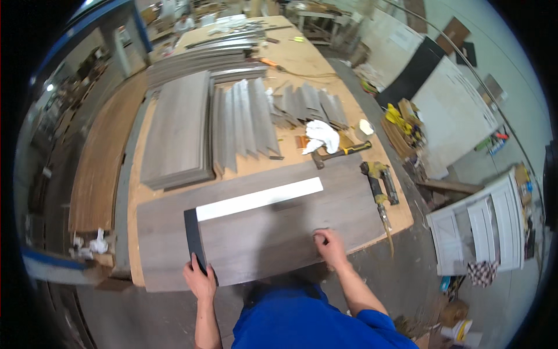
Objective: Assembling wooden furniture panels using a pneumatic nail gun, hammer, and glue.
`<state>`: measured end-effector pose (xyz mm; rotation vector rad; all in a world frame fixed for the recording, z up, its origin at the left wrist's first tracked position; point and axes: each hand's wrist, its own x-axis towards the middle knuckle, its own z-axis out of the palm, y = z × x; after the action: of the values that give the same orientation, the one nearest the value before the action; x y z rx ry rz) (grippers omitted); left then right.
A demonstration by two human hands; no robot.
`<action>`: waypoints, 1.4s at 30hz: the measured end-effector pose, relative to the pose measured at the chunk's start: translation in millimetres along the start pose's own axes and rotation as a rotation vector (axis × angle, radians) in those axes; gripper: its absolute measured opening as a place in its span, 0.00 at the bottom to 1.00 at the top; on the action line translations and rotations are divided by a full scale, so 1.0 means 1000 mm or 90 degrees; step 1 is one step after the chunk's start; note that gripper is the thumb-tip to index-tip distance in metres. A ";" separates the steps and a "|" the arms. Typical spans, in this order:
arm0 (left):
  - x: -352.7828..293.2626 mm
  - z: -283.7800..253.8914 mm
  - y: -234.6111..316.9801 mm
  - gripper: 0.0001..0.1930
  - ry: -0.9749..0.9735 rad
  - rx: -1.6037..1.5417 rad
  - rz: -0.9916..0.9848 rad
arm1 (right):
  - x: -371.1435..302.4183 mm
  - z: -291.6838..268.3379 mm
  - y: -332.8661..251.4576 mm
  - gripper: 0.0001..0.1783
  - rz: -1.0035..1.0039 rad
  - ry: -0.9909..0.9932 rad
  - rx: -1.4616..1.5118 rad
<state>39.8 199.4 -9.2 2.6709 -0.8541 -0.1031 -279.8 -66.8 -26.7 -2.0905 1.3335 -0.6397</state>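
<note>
A large square (pixel 260 198) with a wide white blade and a black stock lies on a grey wood-grain board (pixel 238 247) in front of me. My left hand (pixel 200 282) grips the near end of the black stock, at the board's front edge. Over the board's right part, my right hand (pixel 331 248) is closed, its fingertips pinched together low over the surface. Something small and dark shows at those fingertips, too small to name. The white blade runs off to the right, apart from my right hand.
Beyond the board stand stacked grey panels (pixel 177 128) and mitred grey strips (pixel 250 119). A hammer (pixel 343 152) lies by a white rag (pixel 321 136). A nail gun (pixel 379 183) with a hose rests at the board's right end. A white slatted cabinet piece (pixel 479 224) stands right.
</note>
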 end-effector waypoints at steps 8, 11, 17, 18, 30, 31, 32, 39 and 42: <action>-0.002 -0.014 -0.017 0.31 -0.009 -0.039 0.045 | 0.051 -0.127 0.078 0.28 0.114 0.248 -0.309; -0.015 -0.023 -0.059 0.30 0.001 -0.006 0.036 | 0.066 -0.133 0.102 0.34 0.171 0.198 -0.282; -0.045 -0.023 -0.130 0.36 0.175 0.215 -0.295 | 0.087 -0.141 0.130 0.20 0.073 0.194 -0.152; -0.058 -0.010 -0.152 0.38 0.254 0.200 -0.374 | 0.095 -0.140 0.131 0.19 0.051 0.187 -0.141; -0.105 -0.025 -0.045 0.23 -0.001 -0.991 -0.678 | 0.057 -0.073 0.042 0.25 0.018 0.051 -0.114; -0.104 -0.041 -0.044 0.24 -0.052 -1.070 -0.610 | 0.050 -0.081 0.039 0.25 0.023 0.062 -0.114; -0.107 -0.058 -0.041 0.24 -0.063 -1.071 -0.599 | 0.041 -0.093 0.039 0.27 0.119 0.031 -0.054; -0.133 -0.101 -0.052 0.39 -0.059 -0.813 -0.579 | -0.039 -0.109 0.045 0.35 0.296 -0.033 0.044; -0.139 -0.136 -0.052 0.34 0.002 -0.862 -0.387 | -0.093 -0.126 -0.003 0.32 0.345 0.063 0.178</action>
<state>-22.4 358.5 97.4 1.5009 0.1362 -0.5741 -397.4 -6.6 57.6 -1.4061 1.6660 -0.6482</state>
